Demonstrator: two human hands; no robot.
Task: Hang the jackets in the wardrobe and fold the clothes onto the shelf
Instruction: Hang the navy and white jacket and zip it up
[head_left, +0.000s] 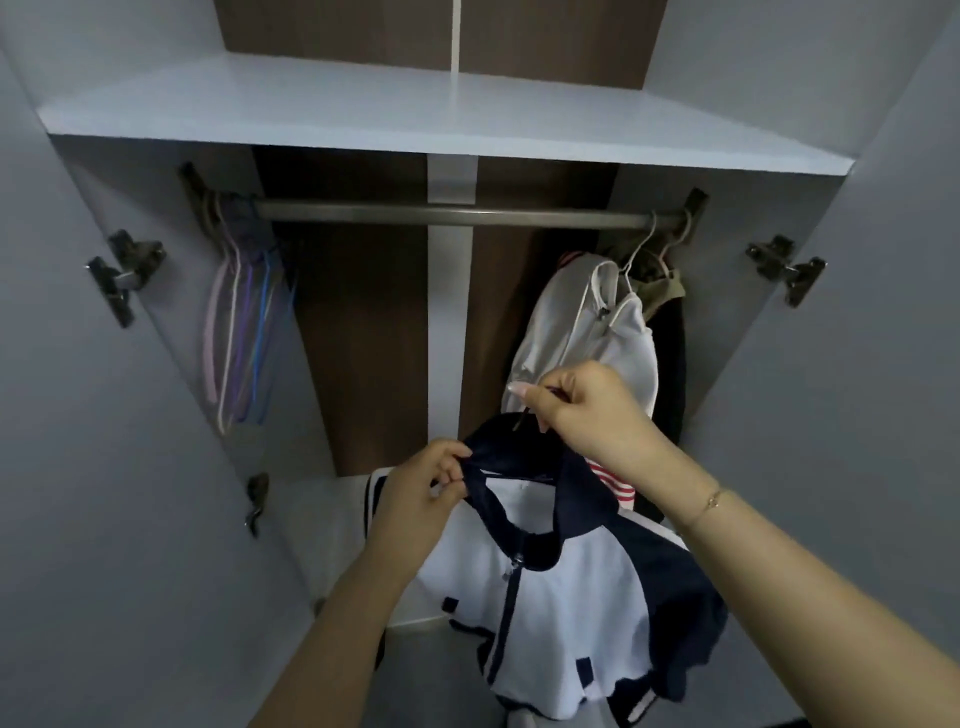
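Your right hand (576, 410) pinches the hanger hook (522, 418); your left hand (426, 488), just below-left, grips the navy-and-white jacket's (566, 597) collar.

A shelf (363, 111) lies above the rail (441, 214). Empty hangers (244, 332) hang at the rail's left end, hung jackets (597, 332) at its right. A zip jacket (561, 597) is below, in front.

light: dim, bluish | shadow: deep under shelf (447, 119) | focus: soft | edges: wide-angle bowing
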